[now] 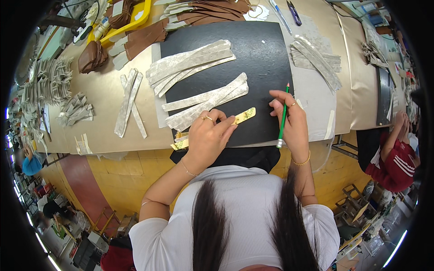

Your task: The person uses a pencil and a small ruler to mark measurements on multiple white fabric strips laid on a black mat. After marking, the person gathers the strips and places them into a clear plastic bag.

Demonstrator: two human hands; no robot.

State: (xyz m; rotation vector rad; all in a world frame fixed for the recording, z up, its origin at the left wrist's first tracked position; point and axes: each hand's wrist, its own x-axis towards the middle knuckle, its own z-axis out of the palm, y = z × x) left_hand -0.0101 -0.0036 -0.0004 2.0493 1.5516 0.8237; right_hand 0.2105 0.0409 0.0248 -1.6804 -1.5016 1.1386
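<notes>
My left hand pinches a yellow printed strip with a rounded end, low over the front of a black board. Part of the strip is hidden under the fingers. Further right, my right hand holds a green pencil, its red end up and its metal-capped end toward me. Yellow printed pieces lie by the board's front left corner, beside my left hand. Just beyond that hand, grey mottled strips lie crossed on the board. A larger fanned bunch of grey strips rests behind them.
More grey strips lie left and right of the board. Brown leather-like pieces and a yellow tray are at the back left. A blue pen and dark snips lie at the back. A co-worker sits right.
</notes>
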